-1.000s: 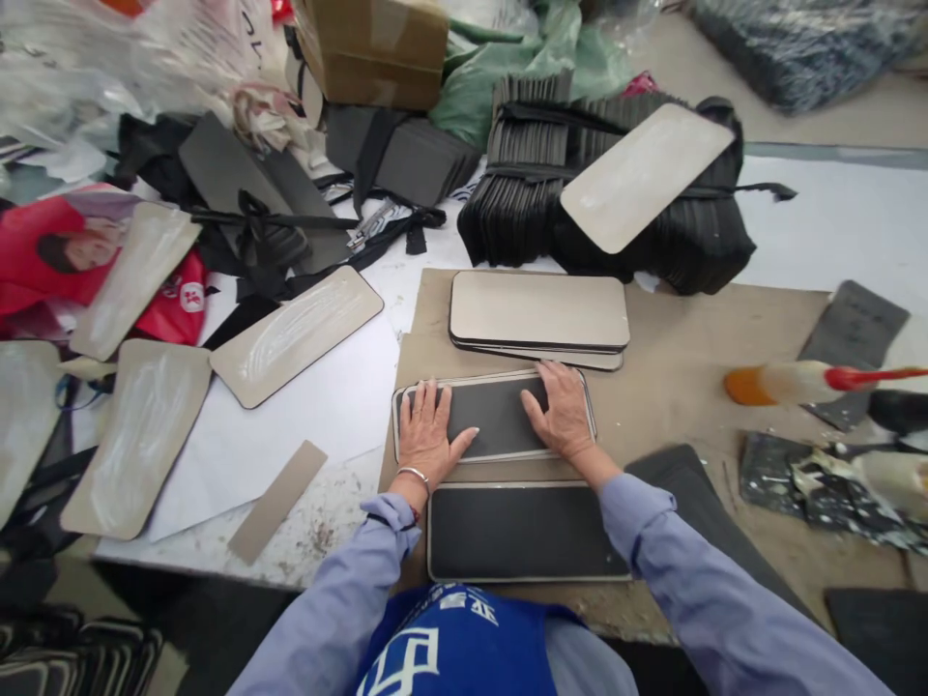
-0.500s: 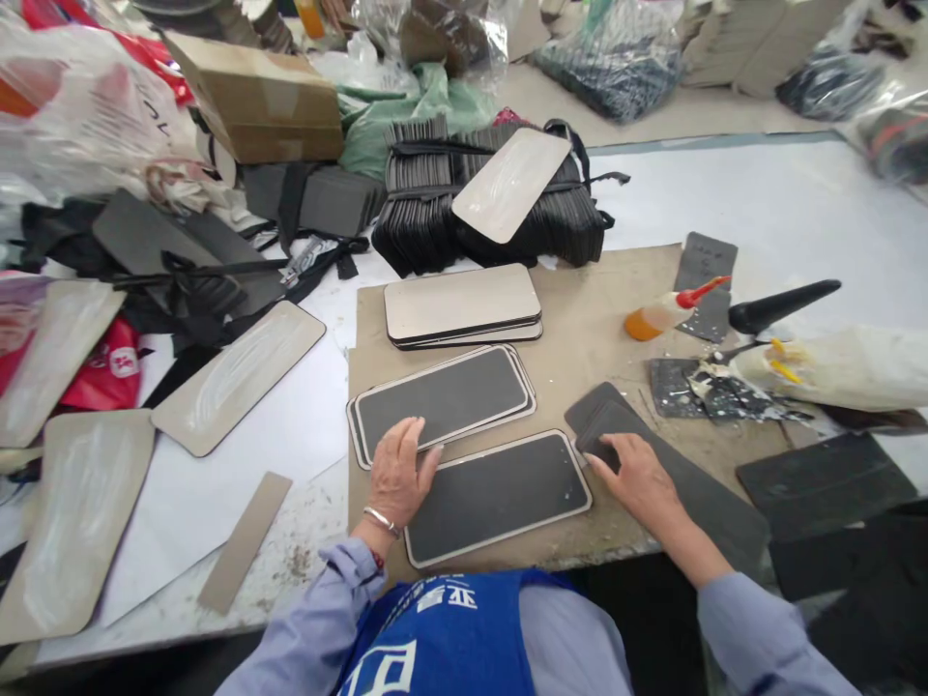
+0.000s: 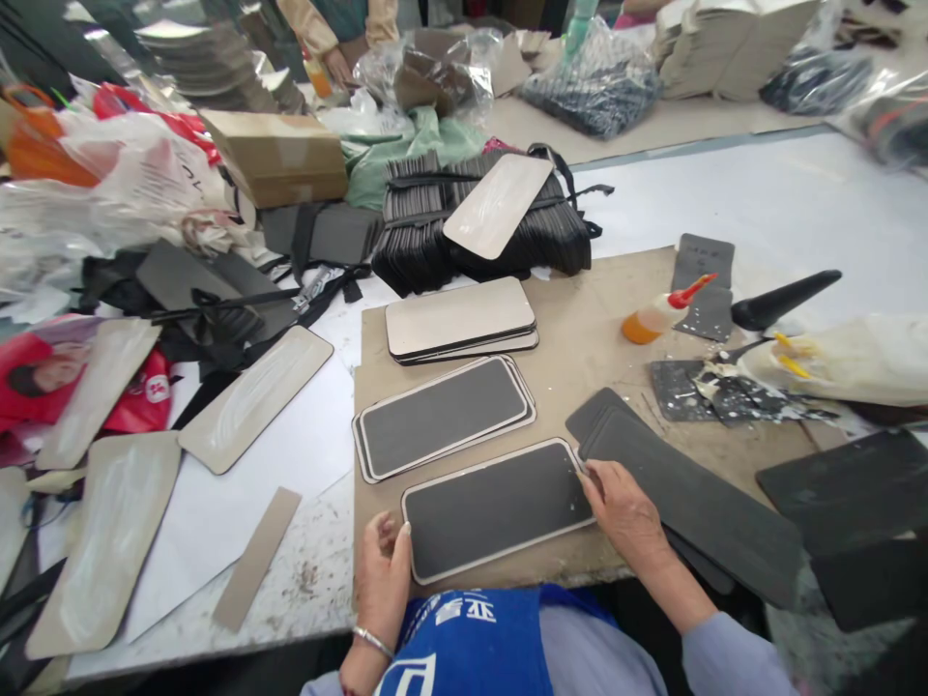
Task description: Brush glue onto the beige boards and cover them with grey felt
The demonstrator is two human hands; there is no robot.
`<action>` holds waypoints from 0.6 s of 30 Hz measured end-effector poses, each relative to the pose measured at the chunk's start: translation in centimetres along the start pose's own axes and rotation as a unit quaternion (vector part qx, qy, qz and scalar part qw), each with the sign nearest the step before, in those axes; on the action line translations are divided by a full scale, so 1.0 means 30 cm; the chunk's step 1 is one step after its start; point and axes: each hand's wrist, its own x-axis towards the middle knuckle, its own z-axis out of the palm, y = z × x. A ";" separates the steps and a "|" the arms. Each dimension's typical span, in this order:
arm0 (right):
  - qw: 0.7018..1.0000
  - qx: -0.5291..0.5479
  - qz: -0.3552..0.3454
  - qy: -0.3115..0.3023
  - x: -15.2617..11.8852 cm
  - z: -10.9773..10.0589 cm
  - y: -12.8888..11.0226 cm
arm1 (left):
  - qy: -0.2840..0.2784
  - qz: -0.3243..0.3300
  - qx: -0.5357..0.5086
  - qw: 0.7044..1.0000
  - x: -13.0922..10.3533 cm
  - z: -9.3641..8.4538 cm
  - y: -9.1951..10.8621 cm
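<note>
A dark panel with a pale border (image 3: 497, 510) lies on the brown board near the table's front edge. My left hand (image 3: 384, 570) touches its left end, thumb against the edge and fingers curled. At its right end, my right hand (image 3: 624, 507) has thumb and fingertips pinching the border. Behind it sits a small stack of similar dark panels with pale borders (image 3: 444, 416), and farther back a stack of beige-topped panels (image 3: 456, 317). Plain dark strips (image 3: 688, 493) fan out beside and under my right hand.
An orange glue bottle (image 3: 661, 311), a black-handled tool (image 3: 787, 302) and a glue-spattered dark piece (image 3: 678, 391) are at the right. Beige coated panels (image 3: 253, 398) lie left. A strapped black bundle (image 3: 413, 237) stands behind. Another person's hand shows at the back.
My left hand has moved from the bordered stack down to the front panel's left end. My right hand has shifted from the dark strips onto that panel's right end. The view has shifted slightly.
</note>
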 end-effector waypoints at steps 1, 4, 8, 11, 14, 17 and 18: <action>1.000 0.018 -0.011 0.002 0.024 0.009 -0.013 | 0.000 -0.018 -0.016 1.000 0.005 0.004 0.006; 0.997 0.065 -0.037 0.022 0.142 0.030 -0.047 | 0.014 -0.032 -0.035 0.999 0.021 0.005 0.037; 0.995 0.079 -0.050 0.043 0.379 0.050 -0.059 | 0.023 -0.032 -0.080 0.996 0.044 -0.014 0.093; 0.995 0.061 -0.051 0.061 0.563 0.080 -0.060 | 0.060 -0.005 -0.107 0.992 0.086 -0.027 0.135; 0.995 0.023 -0.045 0.089 0.721 0.114 -0.068 | 0.098 0.043 -0.120 0.987 0.167 -0.037 0.177; 0.995 0.015 -0.020 0.101 0.856 0.120 -0.083 | 0.126 0.080 -0.126 0.981 0.258 -0.047 0.220; 0.994 0.034 -0.010 0.100 0.899 0.113 -0.092 | 0.133 0.087 -0.128 0.979 0.283 -0.050 0.233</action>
